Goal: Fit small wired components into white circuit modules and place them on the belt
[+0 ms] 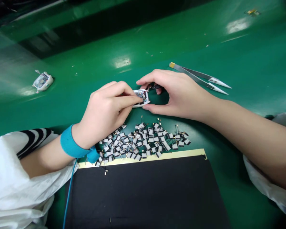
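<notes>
**pcb_newbie:** ok so what's actually in hand here?

**benchrat:** A little white unit point(141, 97) with its circuit board bare on top, dead centre between both hands. It's low over the green counter point(205, 41), resting or just lifted, can't tell which. The left hand point(107, 111) has its grip closed on the near-left end, fingertips pinched down at the board. The right hand point(181, 93) has its grip closed on the other end, thumb below, forefinger over the top. There's something small and dark under that forefinger, no idea what.

**pcb_newbie:** how would it handle?

**benchrat:** My guess is feather-light with a stiff shell, but that open board looks fragile. I'd hold it by the plastic edges and keep off the components.

**pcb_newbie:** anything in the way?

**benchrat:** A heap of tiny grey parts with wire tails point(143, 141) lies just in front, partly under the left wrist, so easy to scatter. Its near edge touches the tape-edged black mat point(145, 194). A blue wrist strap point(70, 143) with a cord is on the left wrist. Tweezers point(200, 78) lie just beyond the right hand, and a second similar unit point(43, 81) sits well off left.
</notes>
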{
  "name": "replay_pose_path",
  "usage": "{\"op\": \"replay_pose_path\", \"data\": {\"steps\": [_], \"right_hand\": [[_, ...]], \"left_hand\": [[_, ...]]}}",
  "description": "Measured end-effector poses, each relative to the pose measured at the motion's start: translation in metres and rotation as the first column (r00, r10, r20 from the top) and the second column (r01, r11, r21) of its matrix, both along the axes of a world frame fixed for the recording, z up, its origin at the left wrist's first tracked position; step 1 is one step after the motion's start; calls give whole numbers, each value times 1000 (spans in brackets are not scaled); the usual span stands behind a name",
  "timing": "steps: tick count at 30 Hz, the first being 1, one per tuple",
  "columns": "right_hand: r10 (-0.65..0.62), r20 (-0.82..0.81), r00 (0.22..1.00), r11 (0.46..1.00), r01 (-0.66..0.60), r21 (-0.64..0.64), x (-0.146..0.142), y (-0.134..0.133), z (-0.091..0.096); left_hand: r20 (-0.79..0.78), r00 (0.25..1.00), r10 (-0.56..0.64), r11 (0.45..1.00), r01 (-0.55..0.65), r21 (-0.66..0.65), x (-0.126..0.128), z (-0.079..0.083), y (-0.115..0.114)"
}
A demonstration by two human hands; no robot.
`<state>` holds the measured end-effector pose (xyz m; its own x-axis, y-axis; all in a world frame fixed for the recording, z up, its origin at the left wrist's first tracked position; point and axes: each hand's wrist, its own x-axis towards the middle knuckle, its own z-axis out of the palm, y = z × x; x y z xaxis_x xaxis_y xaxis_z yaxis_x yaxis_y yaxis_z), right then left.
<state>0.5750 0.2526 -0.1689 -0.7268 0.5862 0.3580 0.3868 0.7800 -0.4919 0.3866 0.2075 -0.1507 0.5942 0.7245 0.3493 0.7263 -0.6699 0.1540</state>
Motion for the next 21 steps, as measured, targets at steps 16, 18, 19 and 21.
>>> {"op": "replay_pose_path", "data": {"steps": [16,18,19,21], "right_hand": [[-2,-31,1000,999,1,-34,-1,1,0],[-1,-13,1000,1000,1,-14,-1,1,0],[-1,-7,1000,1000,1,-8,0,1,0],[0,-2,1000,1000,-1,-6,0,1,0]], "left_hand": [[-12,1000,-9,1000,9,7,0,1,0],[-20,1000,-1,1000,1,-4,1,1,0],[-19,1000,4,1000,-5,-6,1,1,0],[-15,1000,6,1000,-6,-8,1,1,0]]}}
